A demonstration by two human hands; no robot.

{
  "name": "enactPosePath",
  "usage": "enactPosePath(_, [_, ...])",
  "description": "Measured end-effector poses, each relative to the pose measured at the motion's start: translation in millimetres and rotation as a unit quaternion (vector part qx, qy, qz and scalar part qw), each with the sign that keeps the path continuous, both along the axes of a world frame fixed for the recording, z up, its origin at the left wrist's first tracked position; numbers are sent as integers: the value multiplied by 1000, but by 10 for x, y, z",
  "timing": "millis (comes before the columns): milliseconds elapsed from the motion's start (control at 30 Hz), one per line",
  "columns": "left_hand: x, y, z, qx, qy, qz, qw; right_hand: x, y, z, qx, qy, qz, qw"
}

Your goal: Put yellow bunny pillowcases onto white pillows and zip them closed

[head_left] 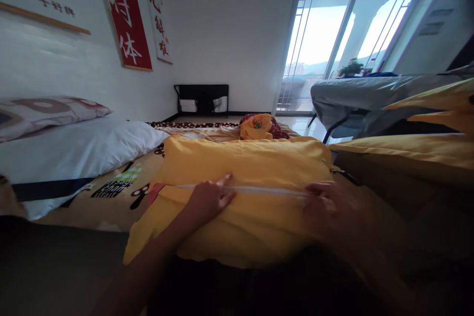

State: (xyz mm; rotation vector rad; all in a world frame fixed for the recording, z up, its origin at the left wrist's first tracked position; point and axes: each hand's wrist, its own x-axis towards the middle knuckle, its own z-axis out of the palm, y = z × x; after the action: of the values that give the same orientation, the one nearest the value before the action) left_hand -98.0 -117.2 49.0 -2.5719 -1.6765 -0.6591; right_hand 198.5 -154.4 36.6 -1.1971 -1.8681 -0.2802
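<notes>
Rectangular yellow fabric pillow (pixel 244 158) lies on the tan printed bedsheet (pixel 126 215), right in front of the person, under both hands. Long axis runs crosswise, left to right; short ends face the sides, and the face with the thin white zip-like strip (pixel 266 190) is up. Strip follows the long axis, dipping slightly toward the pillow's right end.

Left hand (pixel 213 200) rests near the pillow's middle, index finger extended on the cloth beyond the strip, thumb apart on the near side; nothing seen gripped. Right hand (pixel 326 202) is at the pillow's right part, fingers curled, motion-blurred; can't tell if it pinches anything. Visible strip stretches leftward from the right fingers, so right hand is nearer its right end, left hand nearer the pillow's centre.

Puffy white pillow (pixel 111 143) left of the yellow pillow; yellow-and-red cloth bundle (pixel 257 127) just past its far edge.
</notes>
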Motion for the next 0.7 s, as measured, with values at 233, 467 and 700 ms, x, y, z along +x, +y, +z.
enactPosePath(233, [-39, -31, -234, 59, -95, -62, 992, -826, -17, 365, -112, -263, 156, 945])
enactPosePath(467, [-157, -313, -422, 192, -108, -150, 964, -1135, 220, 405, -157, -272, 180, 932])
enactPosePath(700, [-364, -451, -312, 191, -68, -160, 966, -1083, -2, 299, -241, -267, 272, 892])
